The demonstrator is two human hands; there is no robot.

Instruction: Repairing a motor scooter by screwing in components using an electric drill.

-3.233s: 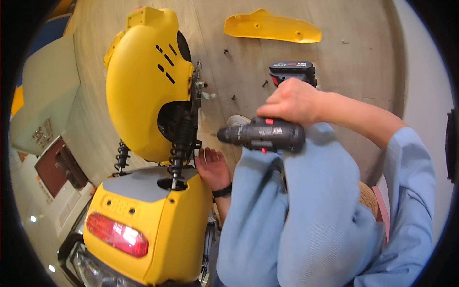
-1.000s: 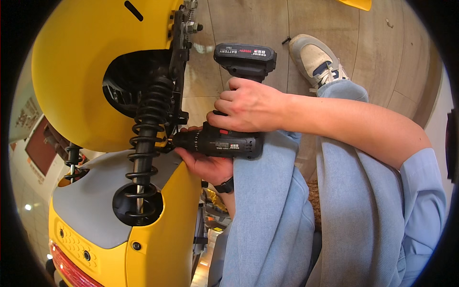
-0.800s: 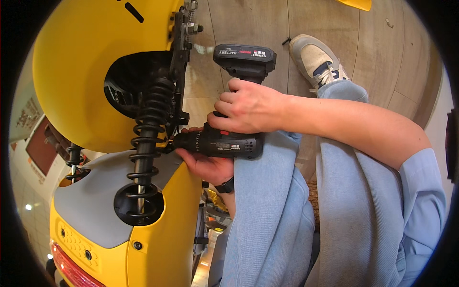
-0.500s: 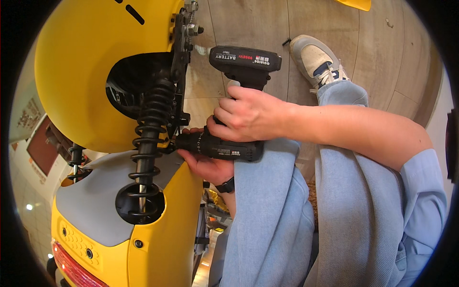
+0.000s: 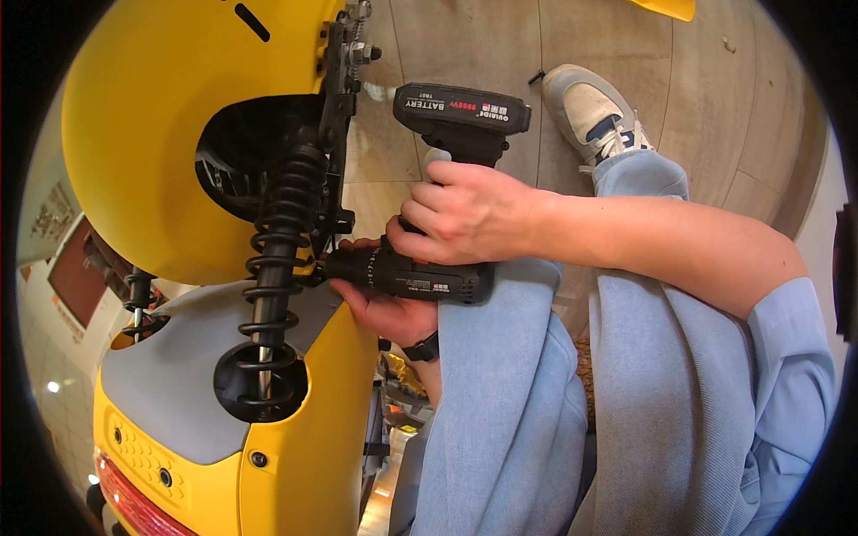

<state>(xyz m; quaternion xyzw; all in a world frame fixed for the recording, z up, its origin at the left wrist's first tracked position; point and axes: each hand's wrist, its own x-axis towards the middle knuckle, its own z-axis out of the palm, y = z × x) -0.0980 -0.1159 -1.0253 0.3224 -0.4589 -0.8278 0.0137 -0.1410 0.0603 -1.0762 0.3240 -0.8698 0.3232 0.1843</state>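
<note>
My right hand [image 5: 460,214] is wrapped around the handle of a black cordless drill [image 5: 465,112], whose battery base points toward the far side. Cupped under the drill's front end is my left hand [image 5: 389,313], with fingers on one side of the chuck and the thumb on the other. The chuck points left at the lower end of a black metal bracket [image 5: 335,152] on a yellow vehicle body [image 5: 143,161]. The bit's tip and whatever it meets are hidden in the dark gap there. Just left of it stands a black coil-spring shock absorber [image 5: 277,241].
A grey panel [image 5: 170,384] and a red tail light [image 5: 138,500] form the vehicle's near part. On the wooden floor a small black bolt-like piece [image 5: 536,78] lies beside my shoe [image 5: 585,107]. A yellow part [image 5: 670,7] shows at the top edge. My jeans-clad legs [image 5: 500,393] flank the work.
The vehicle has shifted very slightly left in the picture. The drill's battery end has tilted a little to the right; both hands keep their hold.
</note>
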